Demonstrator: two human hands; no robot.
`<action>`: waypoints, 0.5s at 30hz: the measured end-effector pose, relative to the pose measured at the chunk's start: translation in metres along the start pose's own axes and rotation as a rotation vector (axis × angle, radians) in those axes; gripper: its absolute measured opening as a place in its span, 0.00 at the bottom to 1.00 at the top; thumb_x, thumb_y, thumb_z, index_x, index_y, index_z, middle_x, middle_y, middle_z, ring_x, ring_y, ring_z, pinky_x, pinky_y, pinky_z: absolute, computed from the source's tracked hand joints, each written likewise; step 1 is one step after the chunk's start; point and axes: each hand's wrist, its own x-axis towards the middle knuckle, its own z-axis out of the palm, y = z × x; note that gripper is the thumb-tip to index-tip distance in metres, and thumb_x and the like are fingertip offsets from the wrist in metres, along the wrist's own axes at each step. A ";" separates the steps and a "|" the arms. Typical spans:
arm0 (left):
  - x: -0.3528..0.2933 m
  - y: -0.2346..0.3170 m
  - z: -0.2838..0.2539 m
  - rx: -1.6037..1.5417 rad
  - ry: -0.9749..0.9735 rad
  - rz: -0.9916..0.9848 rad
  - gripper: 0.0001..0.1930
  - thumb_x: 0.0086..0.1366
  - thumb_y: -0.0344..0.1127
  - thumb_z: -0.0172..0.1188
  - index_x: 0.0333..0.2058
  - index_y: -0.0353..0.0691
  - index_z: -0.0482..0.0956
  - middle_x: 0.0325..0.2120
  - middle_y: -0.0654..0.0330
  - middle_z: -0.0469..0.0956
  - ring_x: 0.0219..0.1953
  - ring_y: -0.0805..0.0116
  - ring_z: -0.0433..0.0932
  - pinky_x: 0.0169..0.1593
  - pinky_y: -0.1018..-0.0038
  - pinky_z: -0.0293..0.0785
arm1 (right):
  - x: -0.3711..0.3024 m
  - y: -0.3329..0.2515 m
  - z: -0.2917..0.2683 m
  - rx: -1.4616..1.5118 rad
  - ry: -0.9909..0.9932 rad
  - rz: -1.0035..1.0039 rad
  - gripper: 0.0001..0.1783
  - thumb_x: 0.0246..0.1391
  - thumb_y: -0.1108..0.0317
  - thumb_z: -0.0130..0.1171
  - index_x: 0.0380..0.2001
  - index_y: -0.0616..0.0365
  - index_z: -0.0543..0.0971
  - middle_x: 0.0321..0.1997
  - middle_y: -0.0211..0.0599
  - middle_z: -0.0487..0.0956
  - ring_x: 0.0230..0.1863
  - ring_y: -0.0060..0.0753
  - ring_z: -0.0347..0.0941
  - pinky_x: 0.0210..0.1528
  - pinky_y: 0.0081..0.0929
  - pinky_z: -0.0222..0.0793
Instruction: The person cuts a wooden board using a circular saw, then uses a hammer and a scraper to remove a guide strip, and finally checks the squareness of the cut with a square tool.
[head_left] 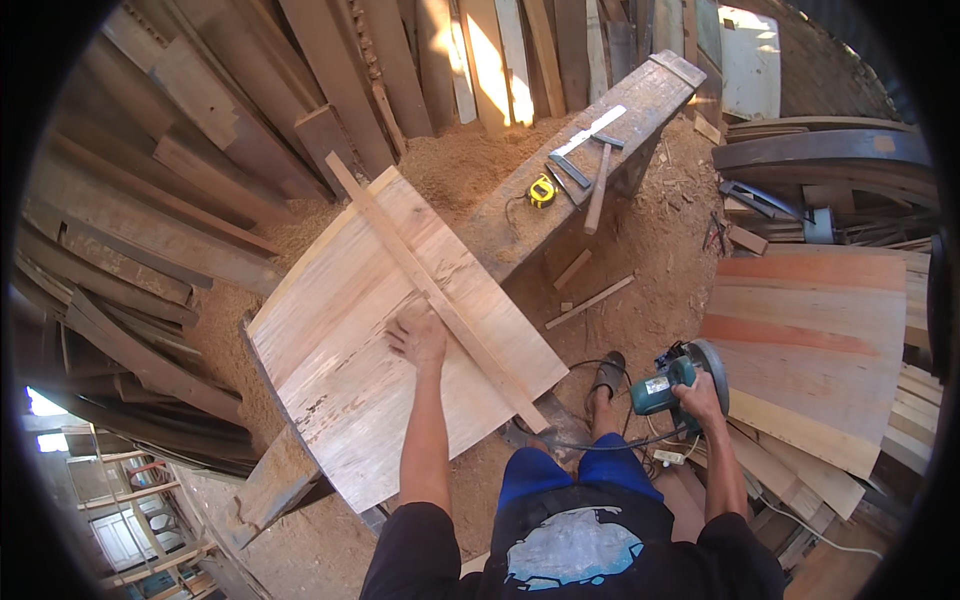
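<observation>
A broad wooden panel (330,400) lies slantwise on a thick wooden workbench in front of me. Across it runs a long narrow wooden strip (465,328), overhanging the panel at both ends. My left hand (422,338) rests on the panel with its fingers spread, just left of the strip. In my right hand (700,398) is a green circular saw (655,393), gripped by its handle and held off to the right, apart from the panel. Its dark cord (600,446) loops past my legs.
On the workbench (640,98) lie a yellow tape measure (542,191), a hammer (598,192) and a metal square (572,172). A second panel (800,320) lies at right over stacked boards. Planks (220,110) lean at the far left. Sawdust and offcuts (590,302) litter the ground.
</observation>
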 end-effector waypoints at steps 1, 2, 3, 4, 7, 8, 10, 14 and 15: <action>-0.011 0.029 0.003 0.011 -0.012 0.005 0.49 0.64 0.60 0.58 0.72 0.32 0.48 0.73 0.33 0.43 0.74 0.27 0.39 0.73 0.36 0.38 | 0.012 0.024 -0.001 -0.040 0.005 -0.006 0.20 0.46 0.70 0.64 0.44 0.70 0.80 0.32 0.50 0.82 0.33 0.42 0.81 0.38 0.38 0.74; -0.027 0.064 0.001 -0.043 -0.030 0.024 0.51 0.63 0.61 0.58 0.73 0.33 0.47 0.73 0.31 0.43 0.74 0.26 0.38 0.73 0.36 0.37 | 0.015 0.033 -0.005 -0.038 0.005 0.016 0.20 0.46 0.70 0.64 0.44 0.70 0.80 0.32 0.50 0.82 0.33 0.42 0.81 0.38 0.38 0.74; -0.038 0.088 0.000 -0.099 -0.035 0.036 0.53 0.63 0.62 0.59 0.73 0.33 0.46 0.72 0.29 0.42 0.74 0.25 0.38 0.73 0.35 0.37 | 0.020 0.034 -0.008 -0.037 -0.029 0.064 0.21 0.46 0.70 0.64 0.44 0.70 0.80 0.33 0.52 0.83 0.34 0.44 0.81 0.39 0.39 0.75; -0.043 0.095 0.006 -0.084 -0.030 0.030 0.53 0.63 0.62 0.59 0.73 0.33 0.46 0.72 0.29 0.42 0.74 0.25 0.38 0.73 0.35 0.37 | 0.024 0.033 -0.007 -0.034 -0.073 0.107 0.21 0.46 0.69 0.64 0.45 0.70 0.80 0.34 0.53 0.83 0.34 0.46 0.82 0.40 0.40 0.75; -0.058 0.119 0.026 0.043 0.144 0.225 0.54 0.62 0.65 0.58 0.74 0.36 0.45 0.72 0.26 0.40 0.74 0.22 0.36 0.72 0.33 0.35 | 0.040 0.046 -0.007 -0.039 -0.112 0.102 0.22 0.46 0.68 0.64 0.46 0.69 0.80 0.35 0.56 0.83 0.36 0.49 0.82 0.41 0.42 0.76; -0.066 0.127 0.028 0.157 0.090 0.219 0.55 0.62 0.68 0.57 0.75 0.38 0.45 0.72 0.27 0.38 0.74 0.22 0.35 0.71 0.32 0.35 | 0.044 0.047 -0.009 -0.035 -0.117 0.115 0.22 0.46 0.68 0.64 0.46 0.69 0.80 0.35 0.56 0.83 0.36 0.49 0.82 0.41 0.42 0.76; -0.072 0.136 0.033 0.282 0.031 0.213 0.55 0.62 0.70 0.55 0.75 0.40 0.45 0.73 0.28 0.36 0.74 0.22 0.33 0.71 0.31 0.35 | 0.050 0.044 -0.013 -0.102 -0.107 0.149 0.24 0.46 0.68 0.64 0.47 0.69 0.79 0.37 0.60 0.83 0.40 0.56 0.82 0.46 0.44 0.76; -0.070 0.139 0.036 0.311 0.028 0.243 0.55 0.61 0.71 0.54 0.75 0.41 0.45 0.73 0.29 0.37 0.73 0.21 0.34 0.70 0.29 0.34 | 0.071 0.084 -0.018 -0.101 -0.145 0.163 0.26 0.45 0.67 0.65 0.49 0.69 0.79 0.42 0.64 0.82 0.47 0.61 0.81 0.51 0.45 0.74; -0.068 0.143 0.039 0.322 0.012 0.246 0.54 0.62 0.71 0.54 0.75 0.42 0.45 0.73 0.30 0.38 0.73 0.21 0.34 0.70 0.28 0.35 | 0.077 0.089 -0.021 -0.216 -0.112 0.119 0.26 0.45 0.66 0.65 0.49 0.68 0.79 0.44 0.65 0.82 0.50 0.62 0.80 0.54 0.45 0.73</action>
